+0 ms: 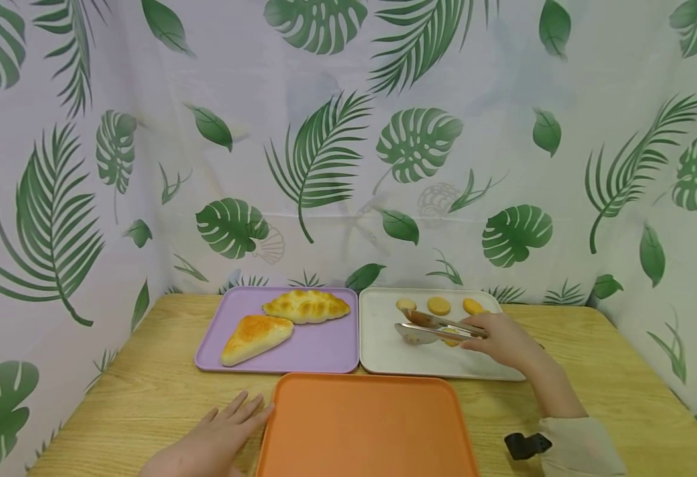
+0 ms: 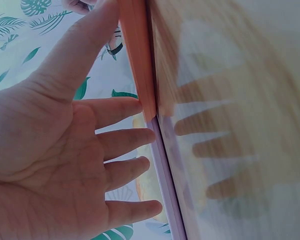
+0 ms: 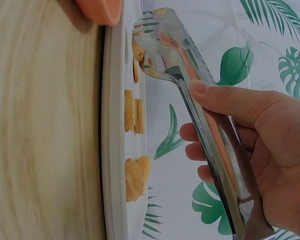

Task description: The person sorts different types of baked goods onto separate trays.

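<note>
My right hand (image 1: 503, 341) grips metal tongs (image 3: 222, 172) with the thumb on one arm and the fingers curled round the other. The tongs' arms are apart, their tips low over the white tray (image 1: 378, 354). In the right wrist view, a cookie (image 3: 137, 50) shows at the tips; I cannot tell whether it is held. Several other cookies (image 1: 438, 305) lie on that tray, one partly hidden behind the tongs. My left hand (image 1: 211, 434) has its fingers spread and straight, fingertips at the left rim of the orange tray (image 1: 366, 424).
A purple tray (image 1: 319, 351) left of the white one bears a triangular bread (image 1: 256, 339) and a braided bread (image 1: 307, 307). All three trays sit close together on the wooden table (image 1: 128, 377). Behind stands a leaf-print backdrop (image 1: 336, 258).
</note>
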The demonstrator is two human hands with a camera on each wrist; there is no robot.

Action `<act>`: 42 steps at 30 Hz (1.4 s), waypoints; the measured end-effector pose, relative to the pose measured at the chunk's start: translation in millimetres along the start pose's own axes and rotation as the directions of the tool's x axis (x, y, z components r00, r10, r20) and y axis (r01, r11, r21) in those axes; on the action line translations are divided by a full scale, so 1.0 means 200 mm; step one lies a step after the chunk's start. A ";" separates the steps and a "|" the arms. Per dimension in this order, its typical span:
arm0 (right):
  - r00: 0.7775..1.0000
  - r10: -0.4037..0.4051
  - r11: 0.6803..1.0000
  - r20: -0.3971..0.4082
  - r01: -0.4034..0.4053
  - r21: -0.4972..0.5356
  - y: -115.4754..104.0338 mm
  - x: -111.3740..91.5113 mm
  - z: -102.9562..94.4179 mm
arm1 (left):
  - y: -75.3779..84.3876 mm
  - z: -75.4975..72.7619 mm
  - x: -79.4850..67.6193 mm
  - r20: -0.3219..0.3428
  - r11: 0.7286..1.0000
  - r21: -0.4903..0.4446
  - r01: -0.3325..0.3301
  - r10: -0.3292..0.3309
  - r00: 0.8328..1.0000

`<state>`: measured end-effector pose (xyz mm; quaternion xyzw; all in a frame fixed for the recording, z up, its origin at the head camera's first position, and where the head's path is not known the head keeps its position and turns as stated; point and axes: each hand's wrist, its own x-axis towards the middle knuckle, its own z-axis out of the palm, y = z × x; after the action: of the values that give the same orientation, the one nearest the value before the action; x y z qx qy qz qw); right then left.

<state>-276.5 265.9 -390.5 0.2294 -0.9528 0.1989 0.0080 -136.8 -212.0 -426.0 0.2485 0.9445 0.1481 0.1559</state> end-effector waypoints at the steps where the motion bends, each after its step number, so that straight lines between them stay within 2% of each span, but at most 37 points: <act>1: 1.000 0.007 1.000 0.000 -0.007 -0.004 0.01 0.00 0.00 | 0.00 0.00 0.00 0.000 1.000 0.002 0.000 0.000 1.000; 12: 0.998 0.057 0.998 0.020 -0.057 -0.018 0.03 0.00 0.03 | 0.00 0.00 0.00 0.007 1.000 -0.003 -0.006 0.006 1.000; 17: 0.999 0.048 0.999 0.022 -0.048 -0.016 0.03 -0.01 0.02 | -0.01 0.01 0.00 -0.004 1.000 0.010 -0.010 0.010 1.000; 22: 0.999 0.039 0.999 -0.012 -0.039 -0.032 0.01 -0.02 -0.01 | -0.01 0.01 0.00 -0.006 1.000 0.007 -0.012 0.013 1.000; 30: 0.999 -0.010 1.000 -0.031 0.010 -0.022 -0.11 -0.07 -0.12 | 0.00 0.00 0.00 0.011 1.000 -0.014 0.001 -0.001 1.000; 35: 0.995 -0.083 0.996 -0.056 0.081 -0.021 -0.21 -0.10 -0.14 | 0.00 0.00 0.00 -0.010 1.000 0.006 -0.014 0.014 1.000; 42: 0.982 -0.179 0.984 -0.055 0.179 -0.018 -0.34 -0.13 -0.14 | 0.00 -0.01 -0.01 0.002 1.000 -0.012 -0.007 0.007 1.000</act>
<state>-225.8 232.1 -341.4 0.3083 -0.9290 0.1975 0.0545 -136.2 -212.5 -424.2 0.2512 0.9425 0.1539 0.1578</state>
